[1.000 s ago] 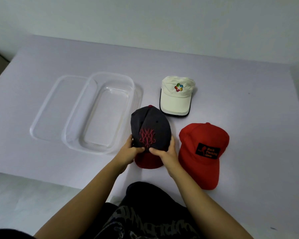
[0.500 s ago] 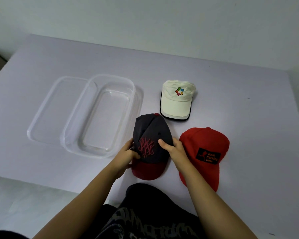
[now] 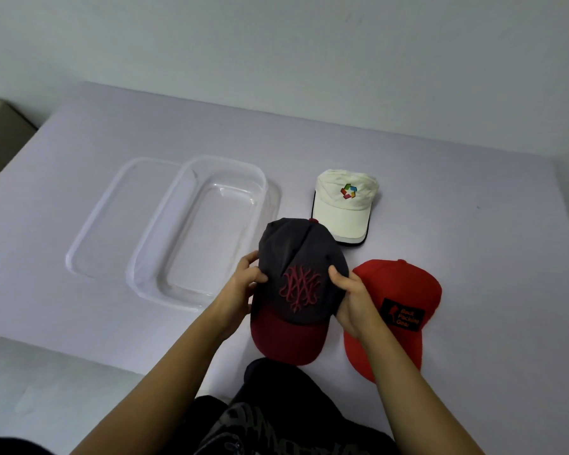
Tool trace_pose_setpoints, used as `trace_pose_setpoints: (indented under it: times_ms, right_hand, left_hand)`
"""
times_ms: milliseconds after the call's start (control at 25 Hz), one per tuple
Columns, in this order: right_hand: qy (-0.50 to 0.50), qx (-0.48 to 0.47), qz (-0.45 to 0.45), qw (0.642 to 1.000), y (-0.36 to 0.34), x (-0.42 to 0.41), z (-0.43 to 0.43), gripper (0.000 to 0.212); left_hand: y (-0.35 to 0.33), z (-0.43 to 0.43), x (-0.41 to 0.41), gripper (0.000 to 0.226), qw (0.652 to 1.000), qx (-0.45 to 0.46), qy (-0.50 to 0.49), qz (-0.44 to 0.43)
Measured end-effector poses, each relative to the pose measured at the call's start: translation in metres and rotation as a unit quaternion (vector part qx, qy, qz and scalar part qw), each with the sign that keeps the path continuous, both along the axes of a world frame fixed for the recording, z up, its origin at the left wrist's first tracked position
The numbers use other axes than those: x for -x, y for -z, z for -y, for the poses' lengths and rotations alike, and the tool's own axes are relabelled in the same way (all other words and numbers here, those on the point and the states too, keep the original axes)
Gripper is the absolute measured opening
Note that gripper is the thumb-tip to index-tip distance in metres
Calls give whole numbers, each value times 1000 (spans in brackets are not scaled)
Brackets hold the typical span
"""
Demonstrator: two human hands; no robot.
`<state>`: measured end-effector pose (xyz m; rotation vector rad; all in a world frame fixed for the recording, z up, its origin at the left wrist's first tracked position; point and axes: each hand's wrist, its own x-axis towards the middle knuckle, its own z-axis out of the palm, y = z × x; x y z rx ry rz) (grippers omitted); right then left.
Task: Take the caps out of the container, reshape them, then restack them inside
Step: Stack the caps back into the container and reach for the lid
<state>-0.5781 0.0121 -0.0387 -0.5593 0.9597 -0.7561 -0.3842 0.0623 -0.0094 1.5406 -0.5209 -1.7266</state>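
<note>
Both forearms are cut off by the lower frame edge. A dark printed garment (image 3: pixel 270 418) lies below the desk's near edge, its print unreadable.

Left hand (image 3: pixel 242 285) and right hand (image 3: pixel 353 298) grip the dark grey cap with maroon brim and red embroidery (image 3: pixel 301 274) by the sides of its crown. The thumbs lie on top and the fingers are curled out of sight beneath. The cap sits at the near edge of the pale lilac desk (image 3: pixel 473 244), brim overhanging. Contact with the desk cannot be told.

The red cap with black patch (image 3: pixel 404 290) lies just right of it, its left side hidden by the right hand and its patch lettering hard to read.

The clear rectangular plastic container (image 3: pixel 204 238) stands left of the held cap, with no cap in it. A clear lid (image 3: pixel 112 224) overlaps its left side.

The cream cap with multicoloured logo (image 3: pixel 345 205) lies farther back, its near brim corner covered by the dark crown.
</note>
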Motion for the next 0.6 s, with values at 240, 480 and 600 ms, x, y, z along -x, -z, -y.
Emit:
trace_pose_setpoints:
  times_ms: [240,480,600]
  right_hand:
    - [-2,62,22,998,-34,13,-2,38]
    - [-48,70,10,996,-48,24,-5,33]
    - [-45,63,16,997,-48,17,-8,35]
  left_hand:
    - [-28,10,3,77,990,26,27,-139]
    - [-19,1,14,61,951,36,-23,-305]
    - [-17,-2,15,57,936,39,-36,-347]
